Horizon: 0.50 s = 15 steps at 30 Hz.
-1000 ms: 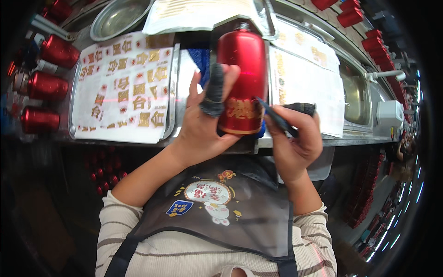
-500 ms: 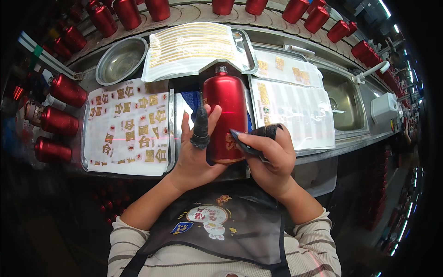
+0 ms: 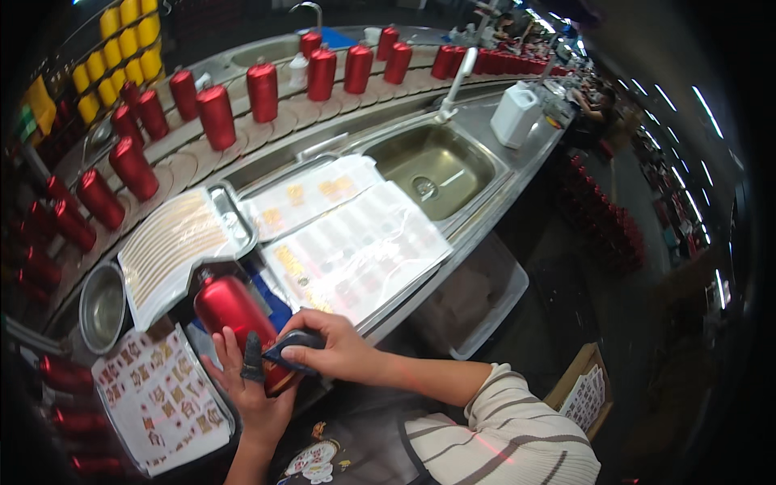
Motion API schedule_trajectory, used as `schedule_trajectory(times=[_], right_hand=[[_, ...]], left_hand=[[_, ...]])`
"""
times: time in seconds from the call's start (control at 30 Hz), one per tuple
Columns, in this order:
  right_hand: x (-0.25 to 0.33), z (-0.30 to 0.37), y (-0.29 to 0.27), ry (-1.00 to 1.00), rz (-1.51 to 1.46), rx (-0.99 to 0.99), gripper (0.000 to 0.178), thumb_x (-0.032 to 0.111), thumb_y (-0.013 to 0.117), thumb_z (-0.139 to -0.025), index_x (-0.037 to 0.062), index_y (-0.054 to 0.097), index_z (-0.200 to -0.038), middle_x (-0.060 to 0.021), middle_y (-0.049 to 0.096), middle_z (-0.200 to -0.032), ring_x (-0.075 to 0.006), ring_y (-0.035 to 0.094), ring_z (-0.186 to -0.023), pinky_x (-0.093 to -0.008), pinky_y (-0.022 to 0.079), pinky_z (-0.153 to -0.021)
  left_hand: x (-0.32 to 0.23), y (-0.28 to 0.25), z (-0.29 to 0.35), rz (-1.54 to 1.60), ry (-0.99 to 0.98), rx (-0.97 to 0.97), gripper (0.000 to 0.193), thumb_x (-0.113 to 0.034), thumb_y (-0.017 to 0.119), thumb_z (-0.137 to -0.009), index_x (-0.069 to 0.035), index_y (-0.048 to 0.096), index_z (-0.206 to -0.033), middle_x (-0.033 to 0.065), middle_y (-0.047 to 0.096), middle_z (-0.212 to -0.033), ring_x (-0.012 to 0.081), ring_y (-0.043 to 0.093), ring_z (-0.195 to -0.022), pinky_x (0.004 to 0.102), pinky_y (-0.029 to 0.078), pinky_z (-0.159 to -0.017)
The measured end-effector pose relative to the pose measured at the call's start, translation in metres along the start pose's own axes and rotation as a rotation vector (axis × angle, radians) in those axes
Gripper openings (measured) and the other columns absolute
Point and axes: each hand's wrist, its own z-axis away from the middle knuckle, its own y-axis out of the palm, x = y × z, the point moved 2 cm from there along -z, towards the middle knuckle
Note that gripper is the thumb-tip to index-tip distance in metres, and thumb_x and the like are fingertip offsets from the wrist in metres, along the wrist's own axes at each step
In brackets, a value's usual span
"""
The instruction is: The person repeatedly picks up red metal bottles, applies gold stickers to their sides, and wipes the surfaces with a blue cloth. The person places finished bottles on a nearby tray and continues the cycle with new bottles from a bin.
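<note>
A glossy red bottle (image 3: pixel 228 303) lies tilted on a stand at the near edge of the work table, its neck pointing away from me. My left hand (image 3: pixel 263 408) rests against the bottle's lower left side, fingers stretched out and apart, a black cover on one finger. Pinched in my right hand (image 3: pixel 346 349) is a small dark scraper (image 3: pixel 301 346), its pointed end over the bottle's lower part. The gold marking there is mostly hidden by my hands. Beside my left hand, a white sheet of gold and red stickers (image 3: pixel 166 404) lies on a tray.
Beyond the bottle are a sheet of gold strips (image 3: pixel 174 250), a metal bowl (image 3: pixel 103 309) and clear-covered sticker sheets (image 3: pixel 364 250). A sink (image 3: pixel 436 166) and white jug (image 3: pixel 514 115) stand farther right. Red bottles (image 3: pixel 263 93) line a conveyor. A plastic bin (image 3: pixel 489 303) sits below.
My view has swung right and tilted, bringing the sink, conveyor and floor further into sight. Both hands stay at the red bottle, with the scraper still in my right hand.
</note>
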Motion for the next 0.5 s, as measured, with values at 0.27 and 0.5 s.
schedule_trajectory(times=[0.27, 0.5], right_hand=[[-0.029, 0.0, -0.025, -0.003, 0.238, -0.237, 0.024, 0.018, 0.072, -0.089, 0.0018, 0.064, -0.106, -0.0036, 0.064, -0.092, -0.0089, 0.059, -0.089, -0.025, 0.049, -0.079], [-0.028, 0.003, -0.008, 0.13, -0.166, -0.112, 0.009, 0.008, 0.062, -0.092, -0.0002, 0.064, -0.095, 0.0, 0.065, -0.092, -0.0061, 0.057, -0.09, -0.0232, 0.046, -0.083]], left_hand=[[0.008, -0.002, 0.008, 0.053, 0.032, -0.016, 0.11, -0.022, 0.092, -0.059, -0.001, 0.034, -0.15, 0.0241, 0.033, -0.155, 0.0391, 0.027, -0.147, 0.0615, 0.006, -0.118], [0.013, -0.012, 0.018, 0.239, -0.046, 0.021, 0.097, -0.03, 0.086, -0.07, -0.003, 0.037, -0.149, 0.0258, 0.03, -0.156, 0.0397, 0.028, -0.146, 0.0589, 0.006, -0.119]])
